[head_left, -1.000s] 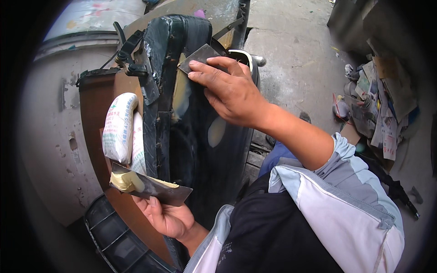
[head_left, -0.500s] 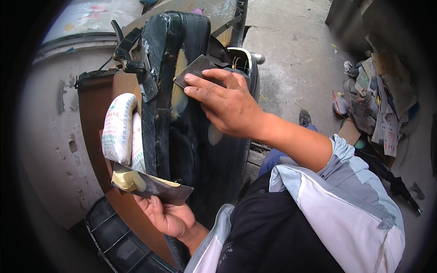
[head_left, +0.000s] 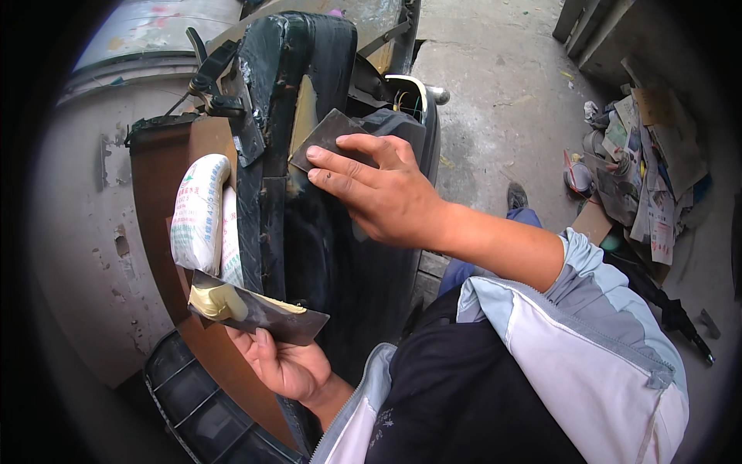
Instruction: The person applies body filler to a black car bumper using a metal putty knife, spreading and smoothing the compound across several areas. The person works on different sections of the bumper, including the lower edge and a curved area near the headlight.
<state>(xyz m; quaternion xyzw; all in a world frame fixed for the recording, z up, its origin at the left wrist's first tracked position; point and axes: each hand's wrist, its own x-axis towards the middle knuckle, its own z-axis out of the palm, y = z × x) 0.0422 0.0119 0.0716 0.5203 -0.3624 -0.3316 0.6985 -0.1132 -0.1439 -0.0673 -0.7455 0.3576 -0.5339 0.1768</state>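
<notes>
A dark vehicle panel [head_left: 325,263] stretches away in front of me, with a long smear of yellowish filler [head_left: 304,116] near its edge. My right hand [head_left: 379,182] presses a thin dark spreader blade [head_left: 333,141] against the panel at the lower end of that smear. Low at the left, my left hand [head_left: 286,367] grips a wider dark metal plate [head_left: 286,321] by its near edge. A lump of pale yellow putty [head_left: 216,302] sits on the plate's left end, and a thin line of it runs along the upper edge.
White printed bags [head_left: 199,213] lie on brown board left of the panel. A black clamp-like bracket [head_left: 216,81] juts from the panel's far left. Paper and cardboard scraps [head_left: 653,178] are heaped on the floor at right, near a dark umbrella [head_left: 680,321]. A black crate [head_left: 205,406] stands lower left.
My right hand has drawn the spreader slightly nearer along the panel, and the filler below the blade looks thinner and more covered. My left hand and its plate have barely moved.
</notes>
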